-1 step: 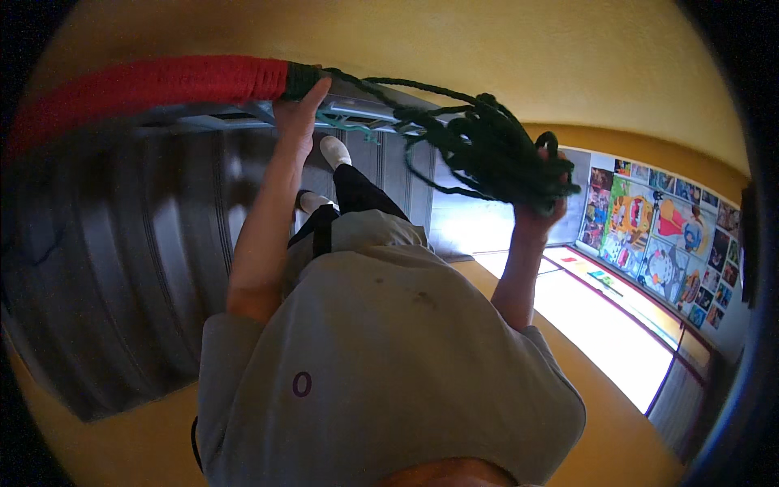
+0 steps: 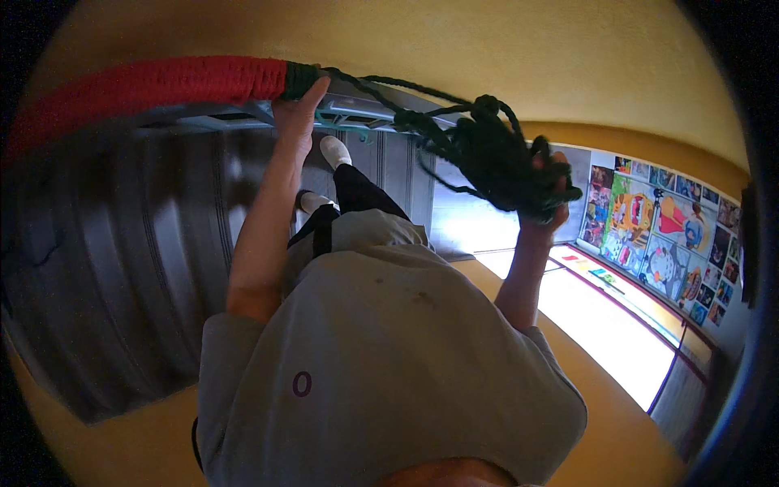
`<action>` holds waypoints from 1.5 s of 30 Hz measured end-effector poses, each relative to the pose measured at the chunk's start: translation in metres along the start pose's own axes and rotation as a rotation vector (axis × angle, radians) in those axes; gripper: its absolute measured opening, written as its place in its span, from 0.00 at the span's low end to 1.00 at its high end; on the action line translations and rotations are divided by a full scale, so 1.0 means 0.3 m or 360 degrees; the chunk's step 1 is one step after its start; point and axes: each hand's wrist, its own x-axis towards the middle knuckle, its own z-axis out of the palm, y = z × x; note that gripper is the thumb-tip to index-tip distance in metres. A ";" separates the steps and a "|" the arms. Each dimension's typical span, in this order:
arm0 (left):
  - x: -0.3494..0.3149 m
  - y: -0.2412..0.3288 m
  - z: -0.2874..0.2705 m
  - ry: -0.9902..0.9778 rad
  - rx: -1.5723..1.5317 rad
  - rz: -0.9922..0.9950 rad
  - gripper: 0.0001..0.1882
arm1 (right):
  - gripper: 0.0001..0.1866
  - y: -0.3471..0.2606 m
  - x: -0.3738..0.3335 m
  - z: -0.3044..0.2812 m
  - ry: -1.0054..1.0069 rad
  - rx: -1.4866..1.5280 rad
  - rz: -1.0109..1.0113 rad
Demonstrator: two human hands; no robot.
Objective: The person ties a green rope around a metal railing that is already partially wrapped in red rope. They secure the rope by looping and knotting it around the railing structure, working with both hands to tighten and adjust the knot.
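A curved rail wrapped in red yarn (image 2: 187, 79) comes in from the far left. Its wrapping ends in a short band of dark green yarn (image 2: 301, 80). My left hand (image 2: 299, 114) is closed around the rail at this green band, thumb along its end. Two dark green strands run rightward from there to a loose, tangled bundle of green yarn (image 2: 491, 154). My right hand (image 2: 552, 195) grips the bundle's right end, its fingers partly hidden by loops. The bundle hangs in the air between both hands.
Below the rail are a light metal frame (image 2: 349, 114) and dark ribbed flooring (image 2: 122, 268). A yellow wall (image 2: 568, 65) rises beyond. To the right stand a board of pictures (image 2: 649, 227) and a bright window (image 2: 600, 325). A thin teal strand (image 2: 345, 128) hangs near my left hand.
The green bundle has drawn together and its lower loops have risen; my right hand has shifted slightly. My left hand stays on the green band.
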 end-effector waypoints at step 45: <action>-0.008 0.071 0.036 -0.0225 0.0081 -0.0018 0.23 | 0.19 0.488 0.077 0.095 -0.1818 -0.2959 0.0892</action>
